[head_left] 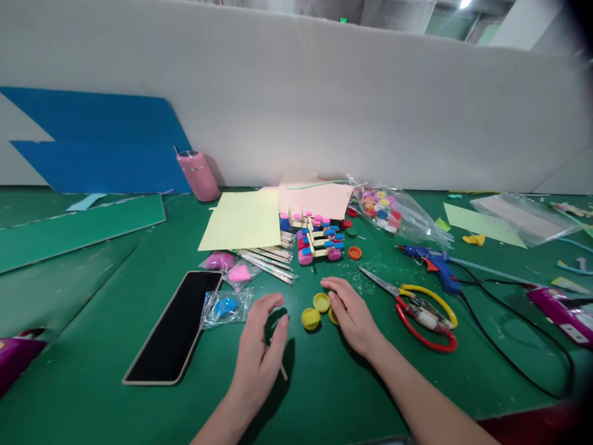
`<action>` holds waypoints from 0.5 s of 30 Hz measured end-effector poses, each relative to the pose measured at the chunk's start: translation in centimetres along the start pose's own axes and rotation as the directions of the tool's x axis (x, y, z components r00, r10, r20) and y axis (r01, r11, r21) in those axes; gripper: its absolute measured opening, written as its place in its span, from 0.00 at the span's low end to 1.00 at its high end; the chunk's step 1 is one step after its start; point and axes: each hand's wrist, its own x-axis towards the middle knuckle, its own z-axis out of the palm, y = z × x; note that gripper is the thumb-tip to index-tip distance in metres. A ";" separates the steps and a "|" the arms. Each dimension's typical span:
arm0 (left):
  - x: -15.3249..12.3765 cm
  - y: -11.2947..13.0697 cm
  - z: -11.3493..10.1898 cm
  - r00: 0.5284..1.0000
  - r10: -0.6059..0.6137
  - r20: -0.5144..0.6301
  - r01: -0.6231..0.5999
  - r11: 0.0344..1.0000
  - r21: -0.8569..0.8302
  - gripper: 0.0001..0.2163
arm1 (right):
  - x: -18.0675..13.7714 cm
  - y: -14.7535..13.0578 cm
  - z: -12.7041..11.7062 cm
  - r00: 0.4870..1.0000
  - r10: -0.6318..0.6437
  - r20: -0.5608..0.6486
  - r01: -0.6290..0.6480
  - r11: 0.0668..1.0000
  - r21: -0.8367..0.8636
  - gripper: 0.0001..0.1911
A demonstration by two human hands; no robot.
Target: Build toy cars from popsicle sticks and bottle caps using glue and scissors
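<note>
My left hand (262, 343) hovers over the green table with its fingers curved and the thumb apart, and nothing shows between them. A short pale stick (284, 372) lies beside it, partly hidden. My right hand (353, 316) has its fingers loosely extended at a group of three yellow bottle caps. One yellow cap (311, 319) stands nearest the left hand, another yellow cap (321, 302) faces up, and the third yellow cap (333, 316) is partly covered by the right hand, which seems to touch it. Farther back sit small stick-and-cap models (319, 241) in pink, blue and red.
A phone (173, 334) and a bag of blue clay (225, 307) lie left. Scissors (417, 309) and a blue glue gun (433, 262) with its cable lie right. Behind are yellow paper (243, 219), wooden sticks (271, 262), a bag of pompoms (382, 210) and a pink bottle (199, 176).
</note>
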 end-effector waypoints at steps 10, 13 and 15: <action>-2.0 -0.2 -1.6 0.919 0.206 0.335 -0.388 0.614 0.687 0.08 | -0.2 -0.2 -1.4 0.956 0.007 -0.292 0.007 0.999 0.048 0.11; -1.7 -0.6 -1.4 0.926 0.181 0.332 -0.373 0.576 0.727 0.07 | -0.2 -0.2 -1.7 0.947 0.005 -0.321 0.017 0.998 0.065 0.09; -1.6 -1.1 -1.4 0.928 0.188 0.322 -0.370 0.563 0.738 0.07 | -0.3 -0.2 -1.8 0.943 0.005 -0.334 0.022 0.997 0.075 0.09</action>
